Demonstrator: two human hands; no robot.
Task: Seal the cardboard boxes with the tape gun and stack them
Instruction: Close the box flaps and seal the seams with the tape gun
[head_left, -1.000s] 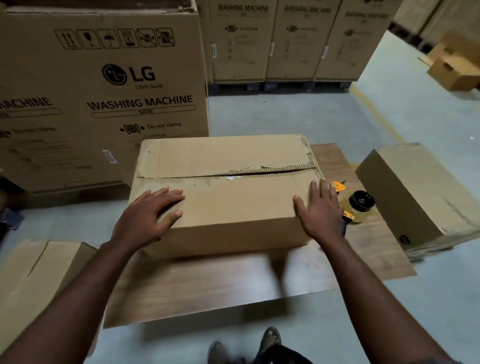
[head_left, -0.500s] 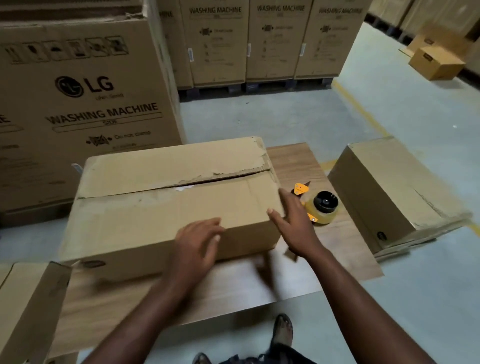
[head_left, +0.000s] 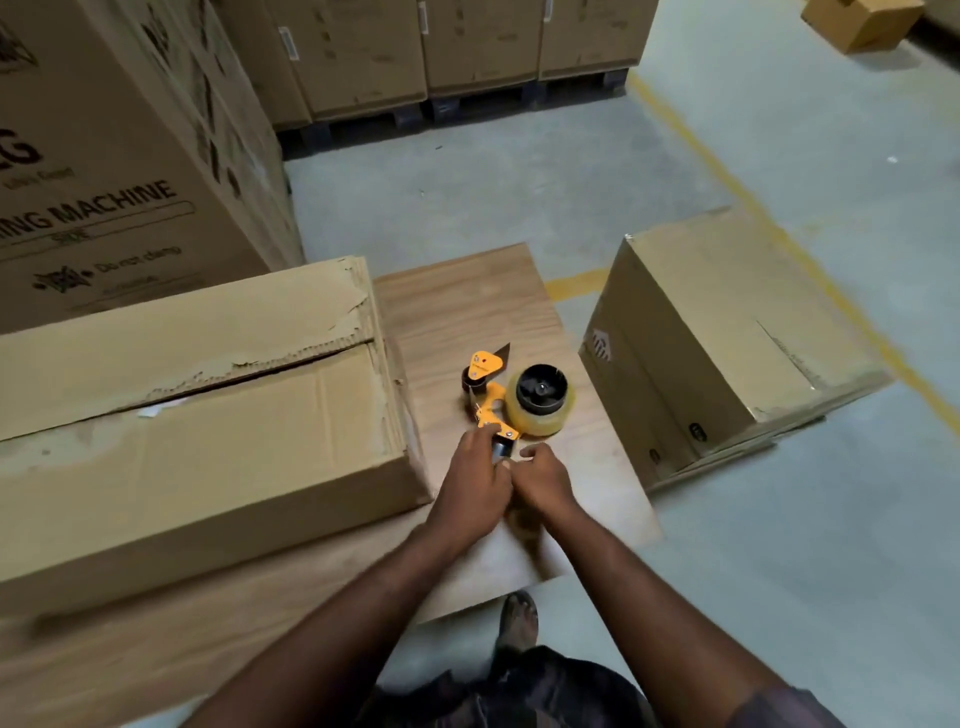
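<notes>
Tall washing-machine cartons (head_left: 130, 156) wall off the back and left of a warehouse floor (head_left: 519, 182), in front of which a low wooden counter (head_left: 467, 301) carries the work. A long box (head_left: 197, 441) takes up the counter's left side, its top flaps shut but its seam (head_left: 234, 384) untaped and ragged, running left to right across the view. A second box (head_left: 727, 338) stands on the floor just beside the counter's right edge; whether it is taped cannot be told. Between the two boxes the orange tape gun (head_left: 491, 395) lies on the bare wood, its long axis pointing away from the person: handle (head_left: 501, 447) nearest, roll (head_left: 540, 400) on its right, blade end farthest. Both hands meet at the handle. The left hand (head_left: 475, 488) has its fingers curled round the dark grip. The right hand (head_left: 545, 480) sits touching or just beside it with fingers bent, and whether it has any hold on the gun cannot be told. The gun is not yet lifted. The seam lies to the left of the hands, with the left hand the nearer to it, so the coming move is likely a lift and a swing leftward, turning the gun to run along the seam
</notes>
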